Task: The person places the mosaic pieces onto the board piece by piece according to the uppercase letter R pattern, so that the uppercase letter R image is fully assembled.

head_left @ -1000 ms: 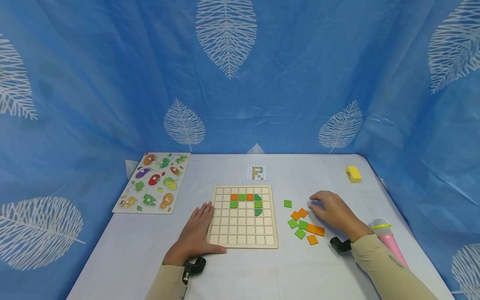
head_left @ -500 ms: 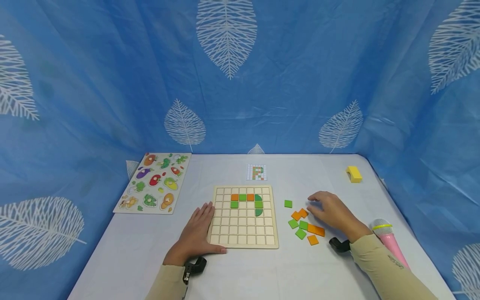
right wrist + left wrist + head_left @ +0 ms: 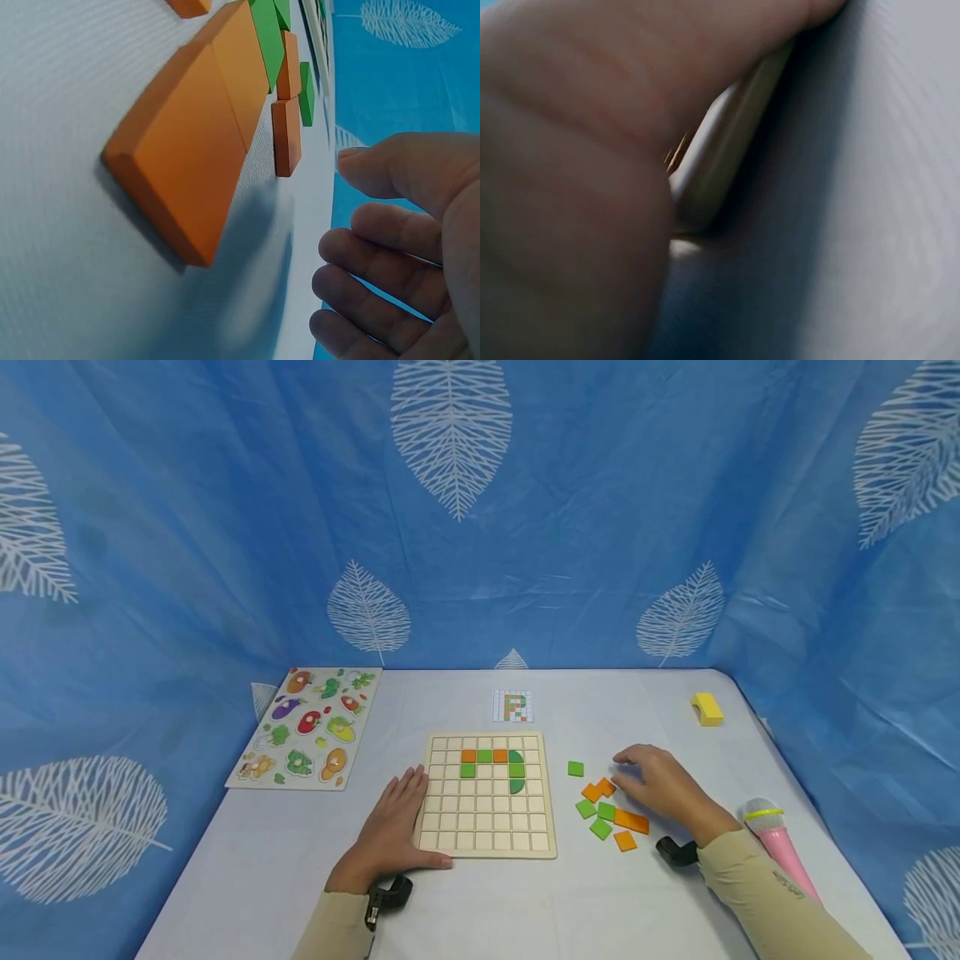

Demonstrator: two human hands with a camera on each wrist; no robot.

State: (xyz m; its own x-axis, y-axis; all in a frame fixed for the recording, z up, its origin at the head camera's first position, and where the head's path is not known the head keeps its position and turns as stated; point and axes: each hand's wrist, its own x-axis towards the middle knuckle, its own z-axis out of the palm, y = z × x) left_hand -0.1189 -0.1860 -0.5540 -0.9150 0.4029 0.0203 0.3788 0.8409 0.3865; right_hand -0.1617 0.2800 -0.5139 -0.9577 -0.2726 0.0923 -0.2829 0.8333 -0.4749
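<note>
My left hand [image 3: 395, 825] rests along the left edge of a wooden grid board [image 3: 480, 821], fingers straight and thumb along its near corner. Orange and green square tiles and green quarter-round tiles [image 3: 516, 786] sit in the board's upper cells. Right of the board lie loose green tiles [image 3: 601, 828] and orange tiles [image 3: 632, 821]. Above the table, just right of them, hovers my right hand [image 3: 663, 781], loosely curled with nothing in it. The right wrist view shows its fingers [image 3: 375, 262] apart from the orange tile [image 3: 180, 154].
A small pattern card [image 3: 513, 705] lies behind the board. At the left is a vegetable puzzle board [image 3: 307, 727]. A yellow arch block [image 3: 707, 709] stands at the back right, and a pink toy microphone [image 3: 782, 847] lies beside my right forearm.
My right hand has drifted slightly left toward the loose tiles. My left hand and the tiles stay where they were.
</note>
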